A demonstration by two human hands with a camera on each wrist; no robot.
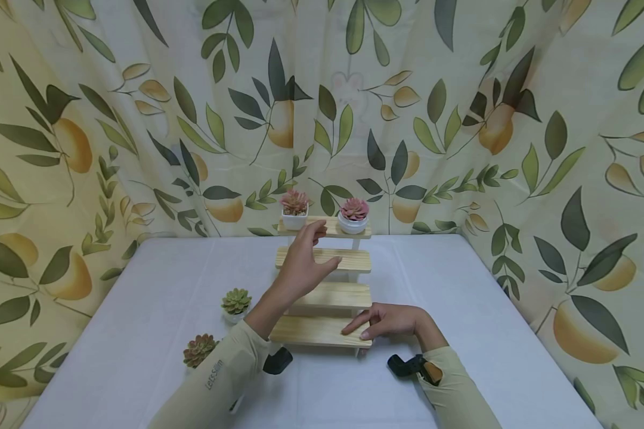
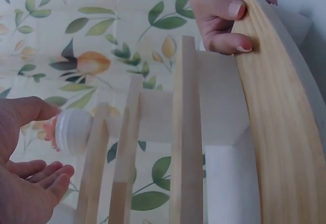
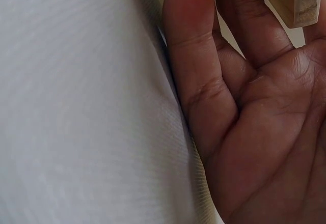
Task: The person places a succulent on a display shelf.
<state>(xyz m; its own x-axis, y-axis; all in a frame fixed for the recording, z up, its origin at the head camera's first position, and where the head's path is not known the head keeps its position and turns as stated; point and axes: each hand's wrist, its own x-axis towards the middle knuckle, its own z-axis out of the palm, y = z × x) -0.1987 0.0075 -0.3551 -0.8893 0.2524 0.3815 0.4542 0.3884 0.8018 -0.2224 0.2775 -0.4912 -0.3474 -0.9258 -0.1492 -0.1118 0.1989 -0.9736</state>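
Note:
A stepped wooden stand [image 1: 330, 295] with pale plank shelves rises at the table's middle. On its top shelf sit a pink succulent in a square white pot [image 1: 294, 222] and another in a round white pot [image 1: 353, 226]. My left hand [image 1: 307, 262] reaches over the upper shelves, thumb and fingers spread, holding nothing. The left wrist view shows its thumb close to a white pot [image 2: 75, 131]; I cannot tell whether they touch. My right hand [image 1: 396, 320] grips the right end of the lowest shelf, with fingers above and below the plank [image 2: 275, 81].
To the left of the stand are a green succulent [image 1: 237, 301] in a white pot and a reddish-green succulent [image 1: 200, 350], partly behind the left sleeve. A white cloth covers the table [image 1: 461, 280]. Leaf-and-fruit patterned curtains [image 1: 322, 119] hang behind and at both sides.

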